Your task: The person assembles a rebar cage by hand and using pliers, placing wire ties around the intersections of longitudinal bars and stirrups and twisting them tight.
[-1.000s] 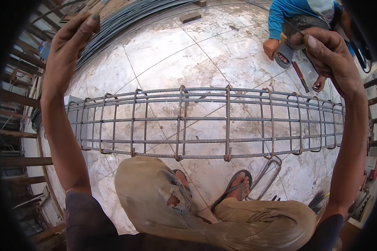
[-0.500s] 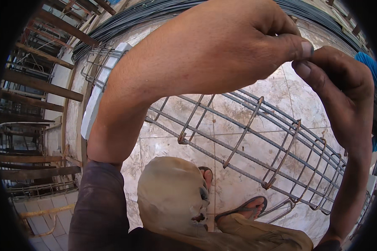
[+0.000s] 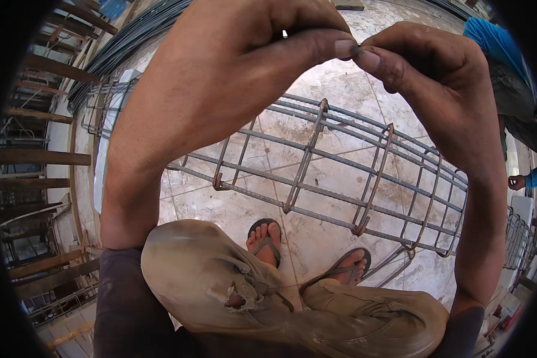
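Note:
My left hand (image 3: 262, 51) and my right hand (image 3: 438, 77) meet fingertip to fingertip at the top of the view. Each is closed in a pinch, thumb against fingers. A small dark bit shows where the tips touch, too little to name. Below them a rebar cage (image 3: 306, 156) of ribbed bars and bent stirrups runs across, from behind my left forearm toward the right. Neither hand touches it visibly. My left forearm hides the cage's left part.
Wooden beams (image 3: 48, 157) and more steelwork line the left side. Long thin bars (image 3: 104, 74) lie bundled at the upper left. Another person in blue clothing (image 3: 498, 45) is at the right, near another cage (image 3: 517, 238). My sandalled feet (image 3: 264, 241) stand on dirty tiles.
Both hands, still pinched together, now appear further left and slightly higher. The view has shifted, showing more of my legs, both feet and the person at the right.

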`<state>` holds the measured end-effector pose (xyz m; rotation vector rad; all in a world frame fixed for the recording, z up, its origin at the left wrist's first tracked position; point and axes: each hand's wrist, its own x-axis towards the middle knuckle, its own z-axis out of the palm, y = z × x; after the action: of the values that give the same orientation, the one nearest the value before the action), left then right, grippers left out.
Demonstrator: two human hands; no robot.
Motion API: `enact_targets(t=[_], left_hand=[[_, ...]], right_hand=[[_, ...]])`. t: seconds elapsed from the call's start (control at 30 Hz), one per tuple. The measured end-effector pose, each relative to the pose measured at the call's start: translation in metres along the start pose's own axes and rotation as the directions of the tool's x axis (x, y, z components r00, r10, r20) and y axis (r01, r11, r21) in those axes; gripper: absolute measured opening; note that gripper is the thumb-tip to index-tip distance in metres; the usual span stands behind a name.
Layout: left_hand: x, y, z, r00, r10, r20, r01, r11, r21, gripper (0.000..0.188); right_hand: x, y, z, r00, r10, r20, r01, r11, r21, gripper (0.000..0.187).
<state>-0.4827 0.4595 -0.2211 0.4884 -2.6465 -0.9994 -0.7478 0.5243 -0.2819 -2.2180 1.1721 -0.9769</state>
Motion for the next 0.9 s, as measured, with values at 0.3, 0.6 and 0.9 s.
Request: enact_targets(t=[0.3, 0.6, 0.9], left_hand=[[-0.010, -0.020, 0.068, 0.870, -0.269, -0.413, 0.259, 0.962, -0.082, 0.032], [0.002, -0.007, 0.072, 0.838, -0.351, -0.418, 0.325, 0.936, -0.134, 0.029], [0.003, 0.001, 0.077, 0.857, -0.332, -0.394, 0.341, 0.939, -0.049, 0.028]], right_hand=[[-0.039, 0.004, 0.018, 0.775, 0.487, -0.404, -0.317, 0.852, 0.417, 0.044], [-0.042, -0.024, 0.024, 0.688, 0.661, -0.300, -0.182, 0.557, 0.810, 0.049], [-0.050, -0.011, 0.027, 0.772, 0.562, -0.296, -0.232, 0.683, 0.692, 0.049]])
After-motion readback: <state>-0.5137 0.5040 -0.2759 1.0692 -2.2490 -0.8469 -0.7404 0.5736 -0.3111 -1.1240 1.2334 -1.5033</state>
